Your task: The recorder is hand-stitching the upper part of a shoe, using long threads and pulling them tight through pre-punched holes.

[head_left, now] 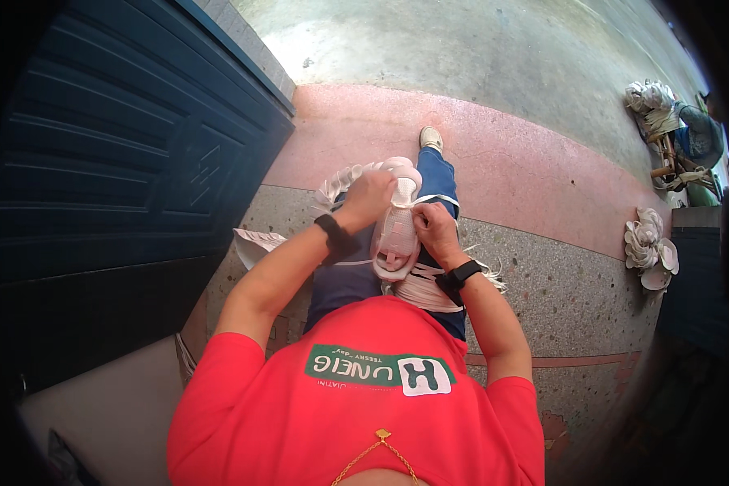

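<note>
A white mesh shoe upper point(394, 240) lies lengthwise on my lap, its pinkish heel opening toward me. My left hand point(368, 200) is closed at its far left side, fingertips curled against the white material; a lace between them cannot be made out. My right hand point(437, 229) is closed in a pinch at the upper's right edge, by a white shoelace point(439, 197) that loops over my right leg. Beyond my left hand, a row of nested white shoe uppers point(340, 183) rests by my left knee. A bundle of white laces point(426, 290) lies across my right thigh.
A dark blue panelled door point(138, 146) stands close on my left. A white piece point(255, 245) juts out beside my left leg. White shoe pieces point(650, 249) are piled on the right; farther back, more white pieces point(650, 97) sit near a chair-like object.
</note>
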`<state>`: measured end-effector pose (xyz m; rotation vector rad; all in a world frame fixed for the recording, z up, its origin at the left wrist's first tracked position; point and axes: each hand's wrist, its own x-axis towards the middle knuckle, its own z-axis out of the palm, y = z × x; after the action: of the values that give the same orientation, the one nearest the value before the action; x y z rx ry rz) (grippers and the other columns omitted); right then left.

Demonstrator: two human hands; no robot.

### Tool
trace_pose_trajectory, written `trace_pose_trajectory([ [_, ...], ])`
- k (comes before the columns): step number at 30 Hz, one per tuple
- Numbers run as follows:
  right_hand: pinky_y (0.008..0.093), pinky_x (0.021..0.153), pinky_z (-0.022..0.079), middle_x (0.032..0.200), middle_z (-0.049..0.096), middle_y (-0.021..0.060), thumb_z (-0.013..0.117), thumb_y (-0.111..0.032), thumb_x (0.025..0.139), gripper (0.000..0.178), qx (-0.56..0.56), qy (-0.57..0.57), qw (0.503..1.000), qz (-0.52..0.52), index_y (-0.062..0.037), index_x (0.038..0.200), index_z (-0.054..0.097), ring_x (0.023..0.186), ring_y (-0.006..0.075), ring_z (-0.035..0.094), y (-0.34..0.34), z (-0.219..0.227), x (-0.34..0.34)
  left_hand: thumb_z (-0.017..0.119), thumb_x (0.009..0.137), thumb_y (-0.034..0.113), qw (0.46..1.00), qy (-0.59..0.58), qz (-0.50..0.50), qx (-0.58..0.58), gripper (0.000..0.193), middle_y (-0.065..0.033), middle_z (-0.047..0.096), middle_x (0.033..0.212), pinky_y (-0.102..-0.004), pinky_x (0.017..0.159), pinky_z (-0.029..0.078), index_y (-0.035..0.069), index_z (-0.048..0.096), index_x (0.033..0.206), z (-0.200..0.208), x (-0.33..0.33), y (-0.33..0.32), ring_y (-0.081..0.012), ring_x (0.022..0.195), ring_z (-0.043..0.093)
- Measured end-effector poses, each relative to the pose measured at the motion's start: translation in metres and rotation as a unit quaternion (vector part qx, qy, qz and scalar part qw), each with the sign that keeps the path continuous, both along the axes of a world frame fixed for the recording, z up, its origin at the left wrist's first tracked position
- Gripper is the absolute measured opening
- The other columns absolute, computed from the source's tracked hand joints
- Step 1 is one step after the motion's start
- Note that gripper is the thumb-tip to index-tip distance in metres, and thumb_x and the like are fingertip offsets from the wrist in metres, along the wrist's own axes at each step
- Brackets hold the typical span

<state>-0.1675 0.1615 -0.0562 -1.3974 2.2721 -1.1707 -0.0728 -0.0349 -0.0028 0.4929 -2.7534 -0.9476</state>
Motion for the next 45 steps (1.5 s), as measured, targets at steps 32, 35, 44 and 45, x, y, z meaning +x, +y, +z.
trace_pose_trajectory([
  [32,0.048,0.076,0.054,0.09,0.067,0.0147,0.061,-0.013,0.09,0.01,0.002,-0.02,0.972,0.236,-0.0069,0.096,0.066,0.088,0.0362,0.067,-0.02,0.12,0.063,0.063,0.088,0.002,0.995,-0.018,-0.011,0.096,0.037,-0.0191,0.071,0.086,-0.0442,0.076,0.056,0.004,0.063,0.124,-0.023,0.027,-0.011,-0.0361,0.082,0.071],
  [35,0.0476,0.073,0.056,0.09,0.07,0.0167,0.063,-0.017,0.091,0.013,0.101,-0.051,0.989,0.096,-0.0079,0.099,0.069,0.084,0.0381,0.07,-0.03,0.085,0.049,0.062,0.088,0.002,0.986,-0.036,-0.002,0.163,0.04,-0.0135,0.07,0.084,-0.0379,0.067,0.056,0.004,0.061,0.129,-0.018,0.024,-0.017,-0.0253,0.069,0.069],
  [44,0.0426,0.065,0.056,0.079,0.07,0.0096,0.062,-0.015,0.086,0.01,0.145,0.246,0.958,0.003,-0.0102,0.081,0.069,0.075,0.0275,0.072,-0.053,0.008,0.041,0.063,0.09,0.003,0.948,-0.085,0.04,0.304,0.049,-0.0063,0.067,0.083,-0.0268,0.054,0.051,0.001,0.055,0.137,-0.008,0.029,-0.015,-0.0115,0.058,0.061],
  [45,0.042,0.065,0.056,0.079,0.07,0.0092,0.062,-0.014,0.085,0.009,0.148,0.264,0.953,0.013,-0.0108,0.08,0.069,0.074,0.0264,0.072,-0.055,0.007,0.044,0.063,0.089,0.003,0.948,-0.087,0.041,0.303,0.049,-0.0061,0.067,0.083,-0.0268,0.054,0.051,0.0,0.055,0.138,-0.008,0.027,-0.015,-0.0114,0.058,0.061],
])
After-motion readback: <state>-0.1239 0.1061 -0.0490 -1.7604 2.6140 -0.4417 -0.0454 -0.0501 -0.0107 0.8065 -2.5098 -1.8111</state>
